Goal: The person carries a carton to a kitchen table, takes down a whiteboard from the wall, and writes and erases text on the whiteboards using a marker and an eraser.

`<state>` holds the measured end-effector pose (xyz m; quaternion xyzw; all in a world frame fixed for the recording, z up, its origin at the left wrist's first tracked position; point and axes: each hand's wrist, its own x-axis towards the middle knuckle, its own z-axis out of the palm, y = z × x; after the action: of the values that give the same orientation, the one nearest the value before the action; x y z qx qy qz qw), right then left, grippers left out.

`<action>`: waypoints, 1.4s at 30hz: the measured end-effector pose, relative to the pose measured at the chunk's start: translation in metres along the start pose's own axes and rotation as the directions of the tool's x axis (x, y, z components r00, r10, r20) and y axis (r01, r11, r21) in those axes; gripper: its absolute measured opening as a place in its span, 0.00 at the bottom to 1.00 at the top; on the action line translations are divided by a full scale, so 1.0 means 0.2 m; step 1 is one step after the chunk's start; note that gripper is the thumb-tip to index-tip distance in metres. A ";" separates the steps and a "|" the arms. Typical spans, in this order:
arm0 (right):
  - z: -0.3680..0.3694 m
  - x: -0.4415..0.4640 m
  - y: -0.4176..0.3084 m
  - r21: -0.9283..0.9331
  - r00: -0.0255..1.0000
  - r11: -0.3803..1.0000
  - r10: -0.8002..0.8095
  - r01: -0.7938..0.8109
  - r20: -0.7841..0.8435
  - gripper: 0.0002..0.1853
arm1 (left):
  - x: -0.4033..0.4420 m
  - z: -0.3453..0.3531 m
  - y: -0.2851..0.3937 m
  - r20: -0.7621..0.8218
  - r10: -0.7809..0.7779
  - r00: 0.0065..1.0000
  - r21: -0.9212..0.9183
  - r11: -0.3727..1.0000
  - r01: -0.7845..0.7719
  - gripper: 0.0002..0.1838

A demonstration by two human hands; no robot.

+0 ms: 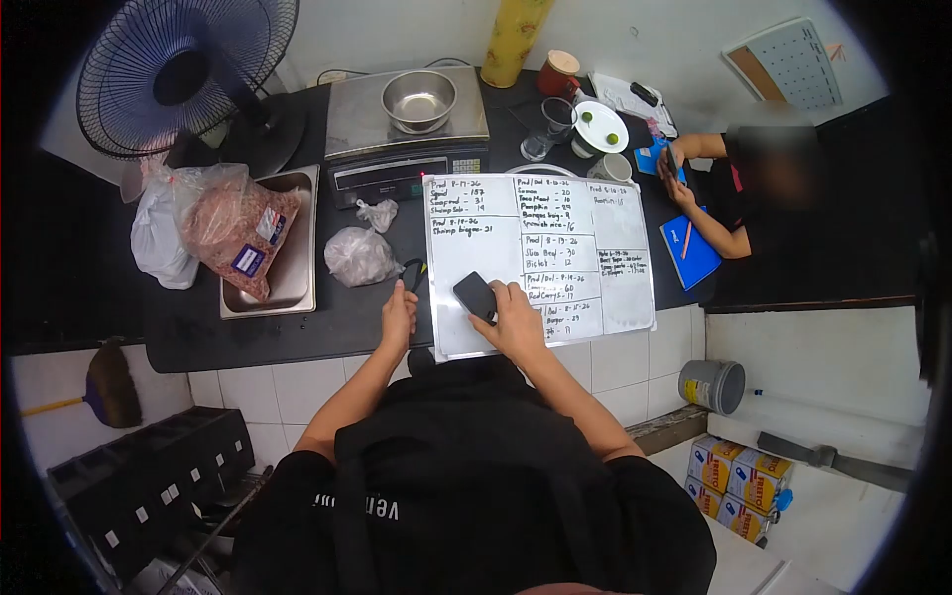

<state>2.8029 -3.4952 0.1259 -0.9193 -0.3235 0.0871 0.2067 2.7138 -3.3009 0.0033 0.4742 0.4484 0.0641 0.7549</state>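
Note:
A white board (476,258) covered in handwritten lists lies on the black table. Over its lower left part, my right hand (514,322) has its fingers wrapped round a dark phone (475,297). My left hand (399,315) is left of the board, its fingers closed at the lower end of a small black object with a yellow edge (413,275). Just beyond that hand sits a knotted clear bag (361,256) with pale contents. Farther left, a large bag of pinkish ground food (238,233) rests in a steel tray (310,213).
Behind the board stand a scale (407,162) with a steel bowl (418,102), a glass (536,147) and a plate of green fruit (599,127). A fan (183,77) is back left. At the right, another person (764,183) holds a phone beside blue notebooks (691,248).

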 end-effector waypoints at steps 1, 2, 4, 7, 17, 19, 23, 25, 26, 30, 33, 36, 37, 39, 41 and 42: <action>0.00 0.00 -0.01 0.002 1.000 1.000 0.010 -0.010 -0.020 0.33 | -0.01 0.01 0.00 0.003 0.003 1.000 0.004 1.000 -0.003 0.26; 0.00 0.00 -0.01 0.003 1.000 1.000 0.013 -0.013 -0.026 0.33 | -0.01 0.01 0.00 0.023 -0.016 1.000 0.020 1.000 0.016 0.25; -0.01 0.00 -0.03 0.001 0.999 1.000 0.024 -0.024 -0.027 0.34 | -0.01 0.02 0.00 0.048 -0.033 0.998 0.042 0.999 0.031 0.23; 0.00 0.00 -0.03 -0.018 0.999 1.000 0.022 -0.023 -0.048 0.34 | 0.00 0.01 -0.01 0.100 -0.010 0.995 0.145 0.989 -0.005 0.17; 0.02 -0.02 -0.05 -0.002 0.997 0.999 0.044 -0.045 -0.068 0.31 | 0.06 -0.06 -0.08 0.141 0.105 0.984 0.182 0.975 -0.130 0.13; 0.04 -0.03 -0.05 0.002 0.998 0.999 0.037 -0.037 -0.056 0.31 | 0.07 -0.07 -0.08 0.142 0.114 0.983 0.185 0.973 -0.140 0.13; 0.04 -0.04 -0.07 -0.017 0.997 0.998 0.059 -0.060 -0.039 0.31 | 0.05 -0.06 -0.08 0.131 0.164 0.978 0.186 0.965 -0.187 0.11; 0.04 -0.05 -0.07 -0.025 0.997 0.997 0.069 -0.070 -0.029 0.32 | 0.03 -0.07 -0.07 0.132 0.167 0.977 0.170 0.967 -0.188 0.11; 0.04 -0.05 -0.07 -0.027 0.997 0.997 0.076 -0.077 -0.032 0.32 | -0.01 -0.06 -0.03 0.100 0.114 0.988 0.137 0.982 -0.127 0.10; 0.05 -0.06 -0.07 -0.022 0.996 0.996 0.083 -0.084 -0.034 0.33 | -0.02 -0.06 -0.03 0.080 0.035 0.996 0.074 0.996 -0.041 0.12; 0.03 -0.08 -0.07 -0.024 0.995 0.996 0.089 -0.090 -0.032 0.34 | -0.01 -0.05 -0.03 0.070 0.002 0.998 0.087 0.996 -0.008 0.13; 0.02 -0.09 -0.07 -0.007 0.995 0.996 0.091 -0.091 -0.037 0.34 | -0.02 -0.05 -0.03 0.089 0.013 0.996 0.088 0.996 -0.021 0.13; 0.01 -0.10 -0.07 0.013 0.995 0.995 0.098 -0.098 -0.037 0.34 | -0.02 -0.05 -0.02 0.092 0.023 0.995 0.091 0.995 -0.031 0.13; 0.01 -0.11 -0.07 0.034 0.994 0.994 0.104 -0.103 -0.037 0.34 | -0.03 -0.05 -0.02 0.086 0.023 0.996 0.093 0.995 -0.031 0.13; 0.03 -0.12 -0.05 0.045 0.993 0.995 0.090 -0.087 -0.078 0.33 | -0.03 -0.04 -0.02 0.074 0.026 0.997 0.093 0.995 -0.033 0.13; 0.03 -0.12 -0.03 0.052 0.994 0.996 0.081 -0.077 -0.072 0.33 | -0.03 -0.04 -0.02 0.092 0.028 0.995 0.098 0.995 -0.037 0.13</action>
<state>2.7785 -3.5035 0.1232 -0.9287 -0.2767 0.0690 0.2372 2.7043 -3.3003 0.0029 0.5208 0.4087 0.0326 0.7488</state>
